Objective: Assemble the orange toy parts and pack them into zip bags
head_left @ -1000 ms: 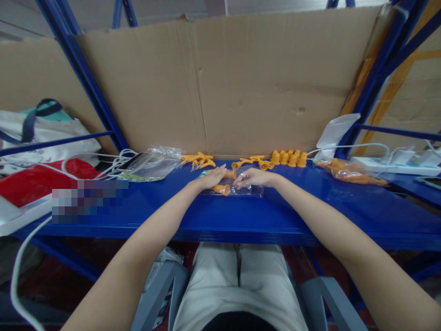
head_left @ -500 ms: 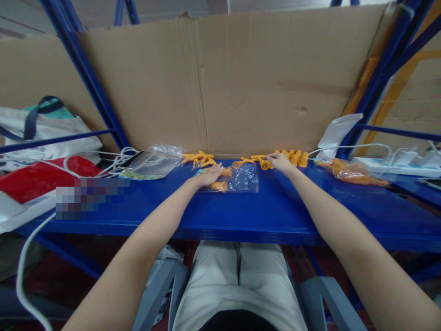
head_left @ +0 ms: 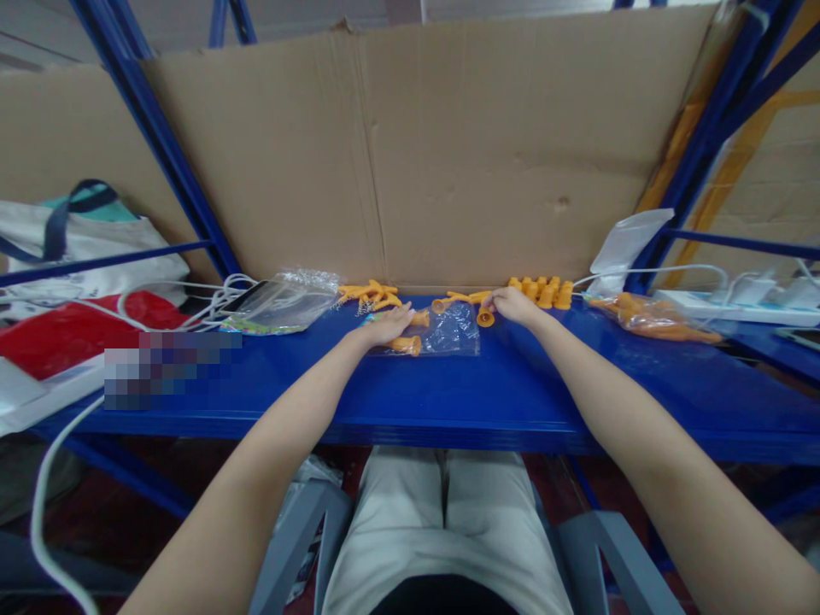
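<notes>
My left hand (head_left: 389,326) lies flat with fingers stretched on the left end of a clear plastic bag (head_left: 448,331) on the blue shelf (head_left: 410,393). Two orange cone-shaped pieces (head_left: 408,345) sit in the bag beside that hand. My right hand (head_left: 510,304) is closed on an orange funnel-shaped piece (head_left: 485,318) just past the bag's far right corner. More orange funnel pieces (head_left: 452,301) lie behind the bag, and a row of orange caps (head_left: 543,292) stands to the right of that hand.
Orange branched pieces (head_left: 371,296) and a stack of clear bags (head_left: 282,303) lie to the left. A bag of orange parts (head_left: 650,319), a white pouch (head_left: 624,243) and a power strip (head_left: 736,307) are right. Cardboard (head_left: 423,154) backs the shelf. White cables (head_left: 192,299) and a red item (head_left: 70,329) lie far left.
My right hand left the bag, reached back right to the orange pieces, then drew an orange funnel piece toward the bag. The left hand has stayed on the bag.
</notes>
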The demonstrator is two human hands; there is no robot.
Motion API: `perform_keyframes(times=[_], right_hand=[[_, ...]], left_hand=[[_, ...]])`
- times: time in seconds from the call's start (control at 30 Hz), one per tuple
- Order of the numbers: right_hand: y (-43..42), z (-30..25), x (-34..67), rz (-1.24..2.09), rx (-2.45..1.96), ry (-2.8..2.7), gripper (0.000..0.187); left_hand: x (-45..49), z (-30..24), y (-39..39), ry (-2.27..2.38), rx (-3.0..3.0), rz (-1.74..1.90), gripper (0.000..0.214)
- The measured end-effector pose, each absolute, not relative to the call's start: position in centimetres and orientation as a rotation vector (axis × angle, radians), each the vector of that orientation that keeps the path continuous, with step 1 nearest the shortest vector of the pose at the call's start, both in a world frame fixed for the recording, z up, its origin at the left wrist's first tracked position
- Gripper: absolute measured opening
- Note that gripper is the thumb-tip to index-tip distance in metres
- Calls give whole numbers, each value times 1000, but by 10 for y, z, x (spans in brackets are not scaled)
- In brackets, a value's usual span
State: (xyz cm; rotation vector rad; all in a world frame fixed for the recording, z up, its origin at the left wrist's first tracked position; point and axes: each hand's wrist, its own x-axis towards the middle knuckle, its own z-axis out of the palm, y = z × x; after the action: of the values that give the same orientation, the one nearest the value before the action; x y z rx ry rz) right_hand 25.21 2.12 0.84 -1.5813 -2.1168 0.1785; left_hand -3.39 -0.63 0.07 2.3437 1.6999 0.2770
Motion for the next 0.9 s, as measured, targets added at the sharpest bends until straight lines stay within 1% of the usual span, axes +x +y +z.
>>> perform_keyframes(times=[0.13,0.2,0.27,0.43,0.57,0.63,0.77,0.9], right_hand=[[17,-1,255,-129,-1587,-2228,52],[15,-5,255,-169,-1618,-2304,56],[14,-7,255,-152,-1647,-2349,56],[16,-9,252,-205,-1590,-2362,46],[17,-5,249,-165,-1642,-2368,29],[16,-3,247,-152,-1668,-2369,24],[17,-2,246,-140,-1649,-2377,20],[15,0,246,-172,-1652,-2348,24]], left_hand=[[-36,-2,-3,1697,2352,286,73],[-37,-3,-1,1693,2356,291,74],[-38,-4,1,1692,2362,303,75],[-40,-5,3,1677,2398,291,78],[-40,-5,2,1688,2381,289,75],[-39,-4,2,1689,2370,302,74],[-40,-3,2,1677,2381,295,75],[-40,-3,2,1688,2372,288,78]])
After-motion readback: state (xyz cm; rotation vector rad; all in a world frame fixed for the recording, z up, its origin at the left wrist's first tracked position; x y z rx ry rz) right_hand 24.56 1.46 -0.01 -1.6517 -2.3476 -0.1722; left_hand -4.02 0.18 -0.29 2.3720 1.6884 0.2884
